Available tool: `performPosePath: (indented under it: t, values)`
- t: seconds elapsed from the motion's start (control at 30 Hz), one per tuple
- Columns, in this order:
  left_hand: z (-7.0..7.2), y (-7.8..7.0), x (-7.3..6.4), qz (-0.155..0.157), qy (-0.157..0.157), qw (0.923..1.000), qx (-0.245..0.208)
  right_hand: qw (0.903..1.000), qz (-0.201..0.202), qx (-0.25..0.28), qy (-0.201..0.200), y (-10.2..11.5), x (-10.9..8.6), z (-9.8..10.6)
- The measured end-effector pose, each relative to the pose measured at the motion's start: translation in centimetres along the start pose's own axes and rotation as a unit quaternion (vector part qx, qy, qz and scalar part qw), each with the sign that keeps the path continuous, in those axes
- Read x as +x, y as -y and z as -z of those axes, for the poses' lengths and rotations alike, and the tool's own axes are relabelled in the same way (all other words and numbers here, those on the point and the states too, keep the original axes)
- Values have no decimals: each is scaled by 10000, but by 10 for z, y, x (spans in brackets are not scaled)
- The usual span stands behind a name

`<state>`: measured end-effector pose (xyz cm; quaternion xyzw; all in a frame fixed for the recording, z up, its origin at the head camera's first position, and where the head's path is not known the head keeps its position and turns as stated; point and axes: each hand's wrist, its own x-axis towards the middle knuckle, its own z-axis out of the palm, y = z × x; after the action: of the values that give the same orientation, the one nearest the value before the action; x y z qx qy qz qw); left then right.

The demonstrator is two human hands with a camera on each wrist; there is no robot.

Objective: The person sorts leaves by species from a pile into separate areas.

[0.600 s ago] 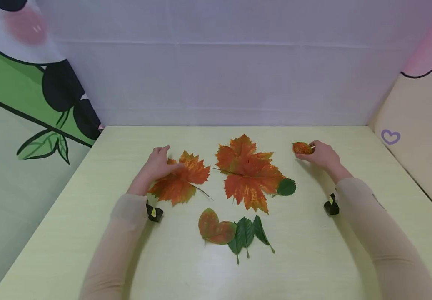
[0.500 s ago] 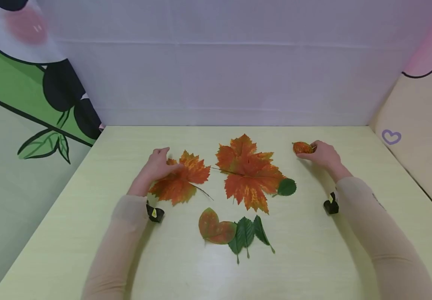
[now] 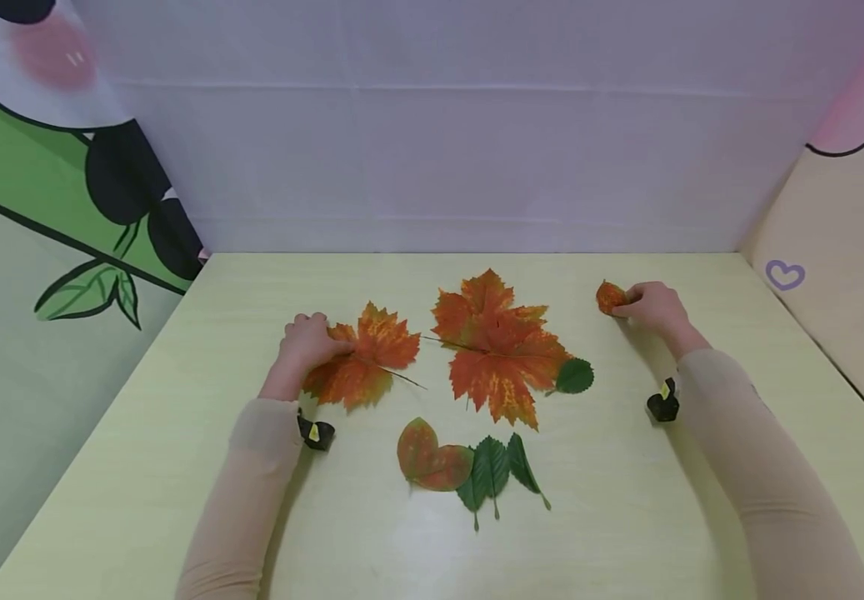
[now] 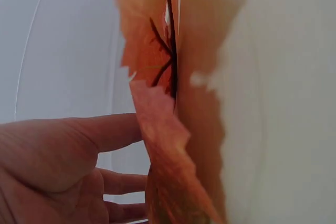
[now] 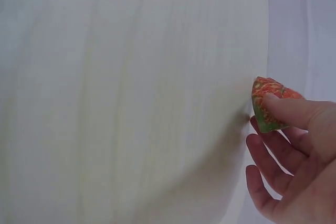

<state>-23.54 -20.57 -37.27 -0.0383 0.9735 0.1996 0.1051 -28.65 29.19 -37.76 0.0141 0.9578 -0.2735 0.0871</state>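
Note:
An orange-red maple leaf [image 3: 372,362] lies on the left of the table. My left hand [image 3: 307,343] is at its left edge; in the left wrist view, the fairly straight thumb and fingers [image 4: 123,132] reach down to touch the leaf [image 4: 163,145], which lifts slightly along one side. At the far right, my right hand [image 3: 655,308] pinches a small orange-red leaf [image 3: 609,297] between thumb and forefinger. The right wrist view shows this leaf [image 5: 268,103] with a green edge, the other fingers [image 5: 268,161] loosely curled below it.
Overlapping larger maple leaves [image 3: 491,337] lie mid-table, with a round green leaf [image 3: 574,376] at their right edge. Nearer are a reddish two-lobed leaf shape [image 3: 432,462] and several green leaves [image 3: 491,467]. A pale curtain [image 3: 476,158] stands behind the table [image 3: 589,517].
My left hand has shifted slightly left and toward me, its fingers coming down at the maple leaf's edge. My right hand has moved a little right, turning the small leaf more upright.

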Motion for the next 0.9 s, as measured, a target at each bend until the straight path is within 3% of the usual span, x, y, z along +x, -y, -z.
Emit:
performPosePath:
  t: [0.27,0.6,0.9]
  values:
    - [2,-2,-5,-109,-39,9998,146,9995,51,263,-181,-5,1,14]
    - [1,3,-3,-168,-75,9995,-243,9951,-20,763,-634,-14,10,34]
    - [2,9,-2,-265,77,9993,-259,9952,-10,823,-525,-25,17,45]
